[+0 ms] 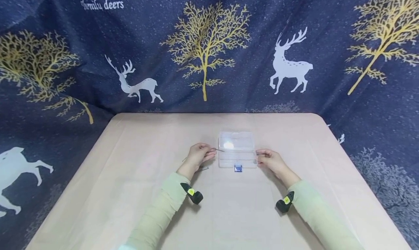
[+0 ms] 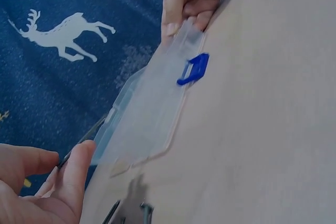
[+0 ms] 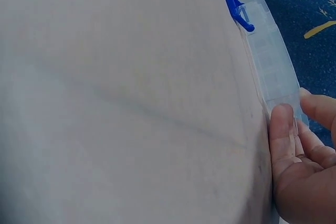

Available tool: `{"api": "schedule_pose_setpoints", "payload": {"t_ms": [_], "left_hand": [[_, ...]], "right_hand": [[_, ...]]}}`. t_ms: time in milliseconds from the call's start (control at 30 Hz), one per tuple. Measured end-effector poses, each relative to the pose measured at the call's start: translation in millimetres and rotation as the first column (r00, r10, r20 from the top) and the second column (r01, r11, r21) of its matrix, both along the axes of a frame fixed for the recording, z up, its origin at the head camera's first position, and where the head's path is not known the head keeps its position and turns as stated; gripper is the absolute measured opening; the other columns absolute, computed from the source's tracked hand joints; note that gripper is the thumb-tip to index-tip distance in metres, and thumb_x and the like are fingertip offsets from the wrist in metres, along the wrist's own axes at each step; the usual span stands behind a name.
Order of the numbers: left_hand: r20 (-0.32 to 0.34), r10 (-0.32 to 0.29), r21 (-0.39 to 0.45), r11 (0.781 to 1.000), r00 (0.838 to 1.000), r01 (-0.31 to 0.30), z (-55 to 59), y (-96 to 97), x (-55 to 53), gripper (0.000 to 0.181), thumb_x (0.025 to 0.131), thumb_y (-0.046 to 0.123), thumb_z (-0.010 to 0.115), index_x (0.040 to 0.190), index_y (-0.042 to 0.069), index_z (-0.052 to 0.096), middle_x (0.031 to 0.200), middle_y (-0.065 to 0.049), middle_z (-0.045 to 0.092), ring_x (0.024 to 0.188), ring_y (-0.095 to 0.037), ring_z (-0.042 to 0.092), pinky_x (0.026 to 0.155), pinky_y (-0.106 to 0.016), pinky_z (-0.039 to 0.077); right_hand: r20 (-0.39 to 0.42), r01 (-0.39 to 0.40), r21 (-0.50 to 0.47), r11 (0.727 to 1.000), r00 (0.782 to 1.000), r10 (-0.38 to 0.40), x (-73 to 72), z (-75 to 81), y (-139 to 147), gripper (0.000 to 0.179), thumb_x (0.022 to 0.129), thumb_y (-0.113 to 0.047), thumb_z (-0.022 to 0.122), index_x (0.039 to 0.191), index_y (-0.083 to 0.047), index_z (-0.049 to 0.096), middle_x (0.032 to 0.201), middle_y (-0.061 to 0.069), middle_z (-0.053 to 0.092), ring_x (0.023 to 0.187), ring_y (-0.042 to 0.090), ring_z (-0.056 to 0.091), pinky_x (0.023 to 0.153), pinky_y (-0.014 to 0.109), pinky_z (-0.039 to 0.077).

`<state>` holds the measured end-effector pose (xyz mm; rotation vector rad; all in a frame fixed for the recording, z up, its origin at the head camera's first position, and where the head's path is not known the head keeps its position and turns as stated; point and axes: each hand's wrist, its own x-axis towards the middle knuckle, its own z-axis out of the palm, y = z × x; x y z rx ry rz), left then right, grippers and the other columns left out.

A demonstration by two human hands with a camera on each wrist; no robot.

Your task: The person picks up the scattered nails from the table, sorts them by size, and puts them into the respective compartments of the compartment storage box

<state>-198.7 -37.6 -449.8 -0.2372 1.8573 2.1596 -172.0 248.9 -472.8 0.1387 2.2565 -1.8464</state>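
Note:
A clear plastic box (image 1: 237, 156) stands opened on the table, its lid (image 1: 236, 139) laid back on the far side. A blue latch (image 1: 238, 168) hangs at its front edge. Between thumb and fingertips my left hand (image 1: 198, 154) pinches a thin dark rod (image 2: 95, 129), whose far end reaches over the box's left side. My right hand (image 1: 272, 162) holds the box's right end, thumb and fingers curled at its wall in the right wrist view. Below the left hand, a slim nail-like piece (image 2: 146, 212) and another dark thin piece (image 2: 112, 212) lie on the table.
A pale cloth covers the table (image 1: 235, 210). Behind it hangs a dark blue curtain (image 1: 229, 86) printed with deer and golden trees. Each sleeve carries a small black wrist camera, one on the left (image 1: 195, 197) and one on the right (image 1: 283, 205).

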Motion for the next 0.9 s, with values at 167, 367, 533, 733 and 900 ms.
{"api": "schedule_pose_setpoints", "payload": {"t_ms": [167, 367, 533, 733, 900], "left_hand": [[-0.008, -0.011, -0.007, 1.0, 1.0, 0.011, -1.5, 12.5, -0.2, 0.028, 0.094, -0.002, 0.048, 0.12, -0.013, 0.048, 0.112, -0.031, 0.062, 0.09, -0.025, 0.071, 0.078, -0.026, 0.056], [-0.009, -0.035, -0.008, 0.999, 0.999, 0.035, -1.7, 25.5, -1.9, 0.026, 0.094, 0.0, 0.051, 0.117, -0.012, 0.049, 0.112, -0.03, 0.062, 0.093, -0.027, 0.07, 0.08, -0.026, 0.056], [0.003, -0.043, -0.017, 0.999, 0.999, 0.043, -4.4, 34.6, -5.1, 0.026, 0.093, 0.001, 0.054, 0.117, -0.01, 0.052, 0.112, -0.028, 0.063, 0.093, -0.025, 0.07, 0.08, -0.026, 0.056], [-0.025, -0.067, -0.062, 0.996, 0.997, 0.066, -9.9, 42.8, -8.5, 0.025, 0.093, 0.0, 0.054, 0.115, -0.011, 0.052, 0.109, -0.026, 0.064, 0.089, -0.022, 0.07, 0.08, -0.025, 0.056], [-0.042, -0.105, -0.152, 0.984, 0.994, 0.098, -9.1, 48.7, -9.6, 0.026, 0.092, 0.003, 0.056, 0.116, -0.009, 0.055, 0.107, -0.023, 0.064, 0.091, -0.022, 0.069, 0.078, -0.024, 0.056]], "right_hand": [[-0.014, -0.004, -0.029, 1.0, 1.0, 0.003, -1.1, -2.4, -0.9, 0.044, 0.089, 0.001, 0.053, 0.128, 0.018, 0.042, 0.096, 0.006, 0.062, 0.072, 0.004, 0.06, 0.068, 0.017, 0.055], [-0.006, 0.009, -0.004, 1.0, 1.0, -0.009, -2.3, -2.8, -0.2, 0.044, 0.089, 0.001, 0.053, 0.129, 0.016, 0.043, 0.098, 0.008, 0.061, 0.073, 0.004, 0.059, 0.069, 0.016, 0.054], [-0.009, 0.016, 0.004, 1.0, 1.0, -0.016, -2.6, -2.7, -0.6, 0.043, 0.089, 0.001, 0.052, 0.129, 0.015, 0.044, 0.096, 0.008, 0.061, 0.072, 0.004, 0.059, 0.069, 0.016, 0.054], [-0.019, 0.005, -0.013, 1.0, 1.0, -0.005, -1.5, -2.8, -1.7, 0.046, 0.087, 0.003, 0.052, 0.129, 0.017, 0.041, 0.104, 0.015, 0.061, 0.072, 0.003, 0.059, 0.069, 0.016, 0.054], [-0.017, 0.015, -0.011, 1.0, 1.0, -0.015, -1.1, -3.5, -0.3, 0.045, 0.087, 0.002, 0.053, 0.129, 0.017, 0.042, 0.101, 0.012, 0.062, 0.071, 0.003, 0.059, 0.068, 0.015, 0.054]]}}
